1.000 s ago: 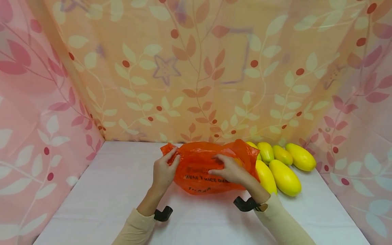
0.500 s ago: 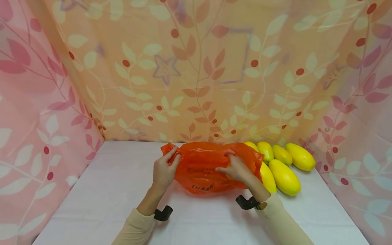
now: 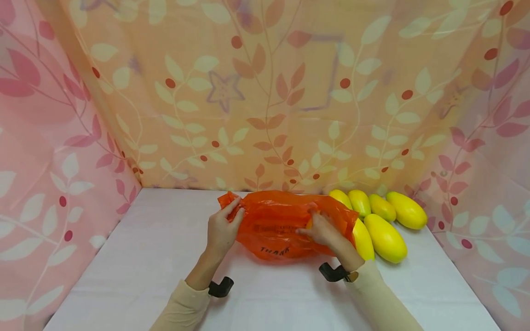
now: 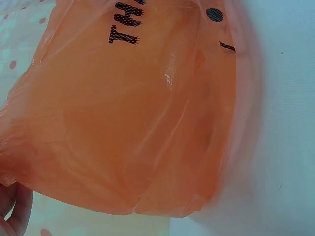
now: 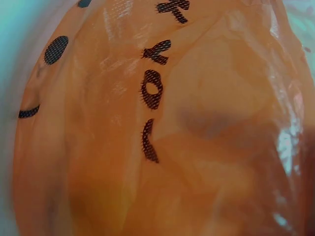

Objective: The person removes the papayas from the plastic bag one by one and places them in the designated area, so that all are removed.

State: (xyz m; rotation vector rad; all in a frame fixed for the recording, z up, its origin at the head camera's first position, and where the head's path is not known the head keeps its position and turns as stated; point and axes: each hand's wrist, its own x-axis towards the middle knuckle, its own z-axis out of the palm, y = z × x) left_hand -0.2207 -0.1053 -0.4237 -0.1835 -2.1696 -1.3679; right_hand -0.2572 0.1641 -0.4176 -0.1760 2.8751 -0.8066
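A translucent orange plastic bag (image 3: 273, 207) with black lettering lies on the table, and yellow shows around the right fingers. My left hand (image 3: 221, 227) pinches its upper left corner between thumb and fingers. At the bag's right part is my right hand (image 3: 327, 232), thumb and forefinger spread. Its fingertips look tinted orange; whether they grip the film or something in the bag is unclear. Left fingers (image 4: 19, 209) touch the bag's edge in the left wrist view. Printed film of the bag (image 5: 197, 88) fills most of the right wrist view, and no fingers are plain there.
Several yellow mango-like fruits (image 3: 385, 238) lie right of the bag, one partly behind its edge. A white cloth (image 3: 124, 257) covers the table. Leaf-patterned curtains (image 3: 186, 115) stand at the back and both sides. Black curved wrist pieces (image 3: 221, 287) hang below each wrist.
My right hand has moved right across the bag, and the bag's right edge has shifted rightward too. The "have a nice day" print has folded out of sight. My left hand holds its place.
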